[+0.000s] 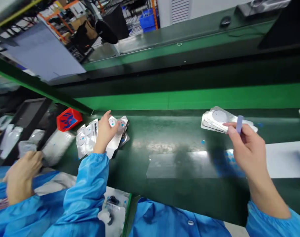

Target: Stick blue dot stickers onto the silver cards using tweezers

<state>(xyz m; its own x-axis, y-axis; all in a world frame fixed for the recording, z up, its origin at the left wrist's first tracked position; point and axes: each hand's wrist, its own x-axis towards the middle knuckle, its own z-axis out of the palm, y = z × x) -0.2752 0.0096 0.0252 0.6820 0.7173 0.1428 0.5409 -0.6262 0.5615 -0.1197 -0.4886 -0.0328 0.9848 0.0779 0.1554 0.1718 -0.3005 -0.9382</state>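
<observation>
Near the back edge of the desk [155, 191], my right hand [251, 152] pinches a purple strip [239, 123], likely light, best held low; my left hand [104, 133], fingers apart.

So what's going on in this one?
A person in a blue smock is working at a green worktop. The right hand holds a small purple strip by the stack of white pieces on the right. The left hand reaches in among the spread of white pieces on the left; whether it grips one is unclear. A red container stands beyond that spread, to its left. Another person's hand is at the far left.
</observation>
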